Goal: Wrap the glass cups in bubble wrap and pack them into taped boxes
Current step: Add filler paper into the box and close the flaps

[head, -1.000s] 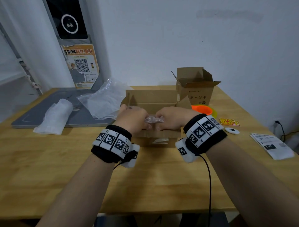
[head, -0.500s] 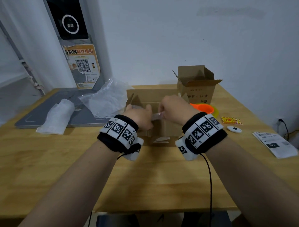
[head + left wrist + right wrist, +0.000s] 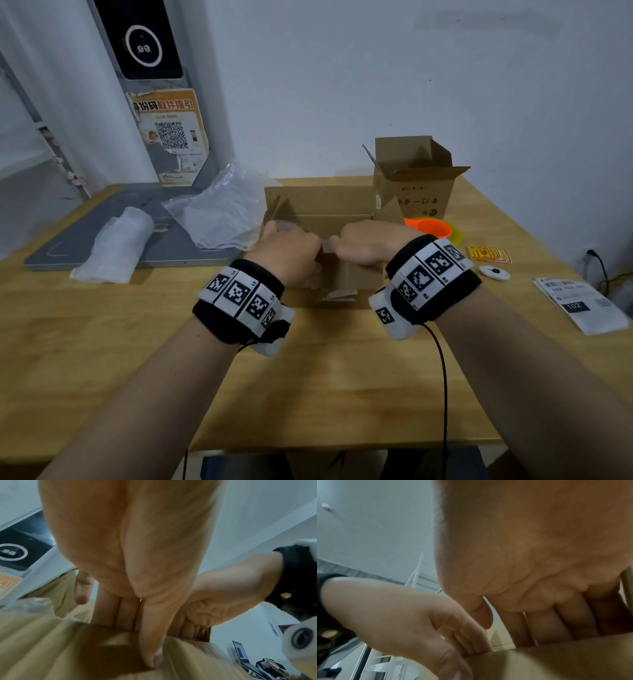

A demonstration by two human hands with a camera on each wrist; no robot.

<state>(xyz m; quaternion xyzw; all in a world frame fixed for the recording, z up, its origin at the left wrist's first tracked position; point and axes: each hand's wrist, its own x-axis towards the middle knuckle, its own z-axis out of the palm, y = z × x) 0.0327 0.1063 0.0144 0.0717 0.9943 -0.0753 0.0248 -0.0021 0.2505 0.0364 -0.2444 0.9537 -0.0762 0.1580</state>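
An open brown cardboard box (image 3: 318, 205) stands mid-table. Both hands are at its near side. My left hand (image 3: 291, 250) pinches the near flap (image 3: 85, 649): the thumb (image 3: 150, 649) presses its outer face and the fingers go down behind it. My right hand (image 3: 366, 243) reaches its straight fingers (image 3: 556, 626) into the box behind the same flap (image 3: 556, 662), with the thumb off the cardboard. The fingertips and the box's contents are hidden. No wrapped cup shows clearly.
A second, smaller open box (image 3: 418, 192) stands at the back right, with an orange round object (image 3: 430, 229) in front of it. A loose bubble wrap sheet (image 3: 222, 212) and a wrapped white bundle (image 3: 116, 246) lie on a grey mat (image 3: 85, 240) at the left. Papers (image 3: 582, 305) lie at the right.
A second ago both hands held a clear wrapped bundle between them at the box's near edge. They have moved forward into the box, and the bundle is out of sight.
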